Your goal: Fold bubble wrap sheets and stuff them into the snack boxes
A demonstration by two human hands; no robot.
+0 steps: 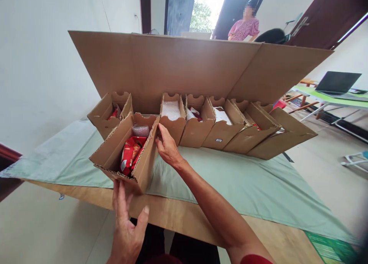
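An open cardboard box (pixel 146 160) stands near the front left of the cloth-covered table, pulled forward of a row of similar boxes. Inside it lie a red snack packet (pixel 132 153) and a bubble-wrapped item (pixel 140 131). My right hand (pixel 169 147) grips the box at its far right edge, fingertips against the cardboard. Below the front wall, my left hand (pixel 126 218) has its fingers stretched up against the box and its thumb spread wide.
Behind stands a tall cardboard panel (pixel 186 64). Several boxes (pixel 198 132) line up before it, with another box (pixel 105 120) at left. A green cloth (pixel 207 172) covers the table (pixel 184 214). A person (pixel 244 28) and a laptop (pixel 339 82) are farther back.
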